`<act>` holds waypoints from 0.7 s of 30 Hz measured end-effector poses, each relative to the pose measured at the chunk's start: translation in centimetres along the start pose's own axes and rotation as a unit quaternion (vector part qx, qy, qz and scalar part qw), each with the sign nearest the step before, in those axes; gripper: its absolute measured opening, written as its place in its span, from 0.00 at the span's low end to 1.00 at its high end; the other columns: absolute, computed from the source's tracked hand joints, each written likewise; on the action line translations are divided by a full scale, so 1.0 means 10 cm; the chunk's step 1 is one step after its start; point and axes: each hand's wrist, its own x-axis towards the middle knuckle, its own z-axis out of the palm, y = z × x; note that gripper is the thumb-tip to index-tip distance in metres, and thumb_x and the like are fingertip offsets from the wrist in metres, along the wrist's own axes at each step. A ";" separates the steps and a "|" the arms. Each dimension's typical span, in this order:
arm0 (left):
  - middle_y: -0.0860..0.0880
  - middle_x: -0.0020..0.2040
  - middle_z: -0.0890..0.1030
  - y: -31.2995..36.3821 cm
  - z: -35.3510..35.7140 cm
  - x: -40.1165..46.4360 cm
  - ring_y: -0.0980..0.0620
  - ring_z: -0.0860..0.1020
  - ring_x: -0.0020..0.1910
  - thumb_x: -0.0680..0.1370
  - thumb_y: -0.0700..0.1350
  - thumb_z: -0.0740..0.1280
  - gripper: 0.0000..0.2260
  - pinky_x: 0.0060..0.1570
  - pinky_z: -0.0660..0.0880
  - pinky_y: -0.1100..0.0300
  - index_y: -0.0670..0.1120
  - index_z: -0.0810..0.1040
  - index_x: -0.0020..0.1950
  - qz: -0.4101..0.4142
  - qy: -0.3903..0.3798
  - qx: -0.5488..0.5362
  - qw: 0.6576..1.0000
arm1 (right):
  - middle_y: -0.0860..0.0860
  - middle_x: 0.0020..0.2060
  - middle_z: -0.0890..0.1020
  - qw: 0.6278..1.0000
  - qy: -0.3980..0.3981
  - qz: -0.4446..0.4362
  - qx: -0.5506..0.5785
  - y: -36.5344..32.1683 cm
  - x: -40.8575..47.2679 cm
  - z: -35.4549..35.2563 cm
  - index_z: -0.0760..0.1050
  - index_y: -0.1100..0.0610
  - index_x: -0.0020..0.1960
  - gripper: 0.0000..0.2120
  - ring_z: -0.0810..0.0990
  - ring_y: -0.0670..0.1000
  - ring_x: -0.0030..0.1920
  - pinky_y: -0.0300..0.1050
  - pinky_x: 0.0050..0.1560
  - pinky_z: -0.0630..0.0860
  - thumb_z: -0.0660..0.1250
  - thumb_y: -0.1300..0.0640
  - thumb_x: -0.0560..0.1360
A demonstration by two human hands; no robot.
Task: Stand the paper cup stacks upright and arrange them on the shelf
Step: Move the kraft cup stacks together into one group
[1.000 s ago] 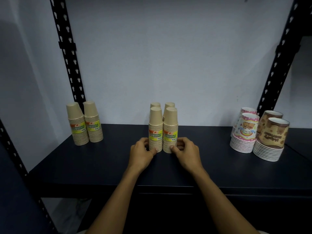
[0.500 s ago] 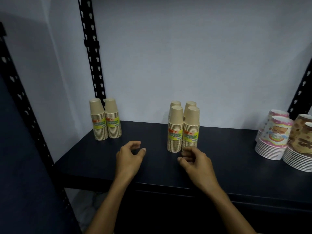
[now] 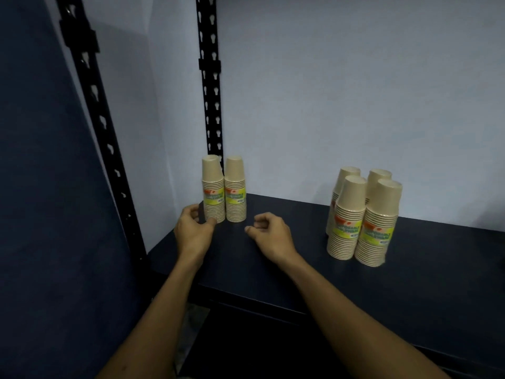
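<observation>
Two tan paper cup stacks stand upright side by side at the back left of the dark shelf: the left stack and its neighbour, both with yellow labels. My left hand curls around the base of the left stack, fingers on its left and thumb touching its front. My right hand hovers over the shelf just right of this pair, fingers loosely curled, holding nothing. A tight group of several upright tan stacks stands further right.
A black slotted upright rises behind the left pair, and another upright stands at the shelf's front left corner. A pale wall closes the back. A dark panel fills the left.
Both hands left the middle group of stacks and moved left to the pair at the back left. The view swung left, so the patterned cups on the right dropped out of sight.
</observation>
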 end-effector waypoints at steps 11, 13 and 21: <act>0.45 0.68 0.73 -0.03 0.10 0.32 0.47 0.74 0.64 0.71 0.40 0.74 0.37 0.57 0.70 0.59 0.45 0.59 0.76 0.054 -0.089 0.036 0.994 | 0.50 0.66 0.75 0.999 -0.018 -0.050 0.001 -0.02 0.57 0.28 0.66 0.55 0.72 0.34 0.74 0.47 0.65 0.45 0.65 0.72 0.75 0.55 0.70; 0.46 0.66 0.75 -0.04 0.10 0.33 0.50 0.75 0.62 0.71 0.39 0.74 0.34 0.55 0.70 0.60 0.45 0.63 0.74 0.057 -0.096 0.031 0.993 | 0.48 0.62 0.78 0.997 -0.029 -0.065 0.010 -0.04 0.59 0.30 0.69 0.55 0.69 0.30 0.76 0.42 0.57 0.41 0.62 0.73 0.74 0.58 0.70; 0.46 0.62 0.79 -0.12 0.09 0.33 0.52 0.77 0.58 0.73 0.39 0.72 0.25 0.54 0.73 0.61 0.45 0.70 0.68 0.069 -0.102 0.021 0.992 | 0.50 0.58 0.81 0.996 -0.022 -0.079 0.022 -0.02 0.49 0.30 0.71 0.57 0.67 0.26 0.78 0.41 0.52 0.33 0.54 0.73 0.73 0.62 0.71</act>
